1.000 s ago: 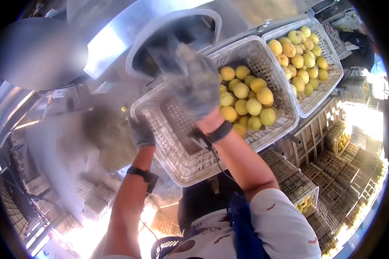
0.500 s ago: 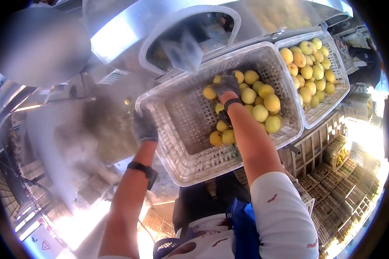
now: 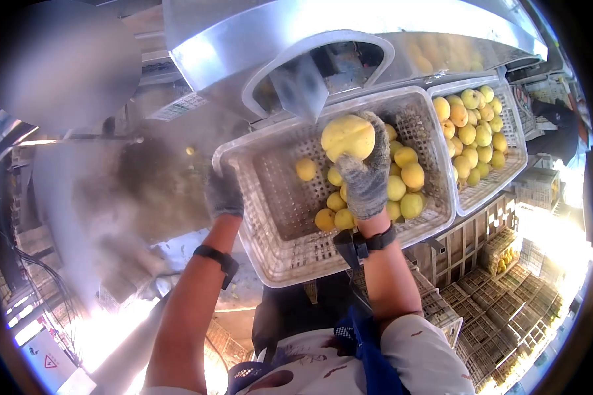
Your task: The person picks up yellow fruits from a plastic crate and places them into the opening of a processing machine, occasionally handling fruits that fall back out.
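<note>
My right hand (image 3: 367, 179), in a grey glove, grips a yellow peach (image 3: 347, 137) raised above a white perforated plastic crate (image 3: 280, 187). The peach has a crease down its side and looks large because it is near the camera. More yellow peaches (image 3: 396, 187) lie in the right half of this crate, and a single one (image 3: 306, 169) sits apart near the middle. My left hand (image 3: 225, 193), gloved too, holds the crate's left rim; its fingertips are blurred.
A second crate (image 3: 522, 141) full of peaches stands against the right side. Behind both is a shiny metal machine (image 3: 356, 23) with a rounded opening (image 3: 316, 72). Many stacked crates (image 3: 494, 303) fill the lower right. Another person's dark sleeve (image 3: 553, 115) shows at far right.
My right hand has risen out of the pile with a peach in it. A single peach now lies apart, left of the others. My left hand stays at the rim; the view has shifted slightly.
</note>
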{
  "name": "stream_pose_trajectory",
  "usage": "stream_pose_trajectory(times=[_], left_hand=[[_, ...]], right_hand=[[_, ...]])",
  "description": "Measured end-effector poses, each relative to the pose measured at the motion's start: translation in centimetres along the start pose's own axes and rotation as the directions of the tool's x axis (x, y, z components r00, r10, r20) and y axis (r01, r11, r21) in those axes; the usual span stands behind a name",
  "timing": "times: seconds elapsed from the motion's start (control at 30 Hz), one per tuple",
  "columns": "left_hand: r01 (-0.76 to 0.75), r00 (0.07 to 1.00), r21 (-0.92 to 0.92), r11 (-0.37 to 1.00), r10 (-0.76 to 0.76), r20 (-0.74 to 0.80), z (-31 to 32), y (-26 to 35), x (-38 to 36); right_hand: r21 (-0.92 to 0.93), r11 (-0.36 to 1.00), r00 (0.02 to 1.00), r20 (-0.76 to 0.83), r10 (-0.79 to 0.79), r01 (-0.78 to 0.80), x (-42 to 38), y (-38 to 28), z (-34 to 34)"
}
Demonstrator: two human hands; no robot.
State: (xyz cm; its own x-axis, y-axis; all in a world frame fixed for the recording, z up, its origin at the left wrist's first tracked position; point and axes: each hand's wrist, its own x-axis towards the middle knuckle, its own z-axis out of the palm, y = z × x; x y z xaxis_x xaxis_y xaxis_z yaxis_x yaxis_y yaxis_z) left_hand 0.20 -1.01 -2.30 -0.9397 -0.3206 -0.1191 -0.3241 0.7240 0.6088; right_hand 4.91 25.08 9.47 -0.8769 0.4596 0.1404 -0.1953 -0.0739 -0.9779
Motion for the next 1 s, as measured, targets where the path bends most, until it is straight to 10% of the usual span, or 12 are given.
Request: stream_pose_trajectory(times=[0.07, 0.13, 0.23, 0.33, 0.6, 0.83, 1.0], left_hand=[[0.018, 0.999, -0.03, 0.999, -0.017, 0.03, 0.1, -0.6, 0.4], [-0.021, 0.999, -0.091, 0.996, 0.023, 0.027, 0.1, -0.6, 0.2], [0.067, 0.995, 0.018, 0.998, -0.068, 0.079, -0.5, 0.4, 0.2], [-0.103, 0.995, -0.072, 0.992, 0.102, -0.018, 0.4, -1.0, 0.7], [0.068, 0.995, -0.02, 0.998, -0.066, 0.073, -0.7, 0.4, 0.1], [0.024, 0.999, -0.02, 1.0, -0.023, 0.049, -0.6, 0.4, -0.1], [0.019, 0.999, -0.013, 1.0, -0.018, 0.049, -0.8, 0.6, 0.0]], right_hand=[[-0.014, 0.985, 0.981, -0.089, -0.172, 0.171, 1.6, 1.3, 2.7], [-0.594, 0.681, 0.846, 0.0, -0.533, 0.429, 4.3, 1.7, 4.3], [-0.708, 0.679, 0.943, -0.054, -0.329, 0.197, 4.6, 3.3, 7.1], [-0.646, 0.726, 0.924, -0.081, -0.373, 0.237, 3.9, 4.4, 6.7], [-0.003, 0.979, 0.972, -0.121, -0.203, 0.204, 2.8, 6.2, 5.5], [-0.344, 0.911, 0.915, -0.243, -0.321, 0.228, 2.7, 5.8, 6.9], [-0.226, 0.925, 0.923, -0.17, -0.346, 0.306, 3.1, 6.2, 6.1]])
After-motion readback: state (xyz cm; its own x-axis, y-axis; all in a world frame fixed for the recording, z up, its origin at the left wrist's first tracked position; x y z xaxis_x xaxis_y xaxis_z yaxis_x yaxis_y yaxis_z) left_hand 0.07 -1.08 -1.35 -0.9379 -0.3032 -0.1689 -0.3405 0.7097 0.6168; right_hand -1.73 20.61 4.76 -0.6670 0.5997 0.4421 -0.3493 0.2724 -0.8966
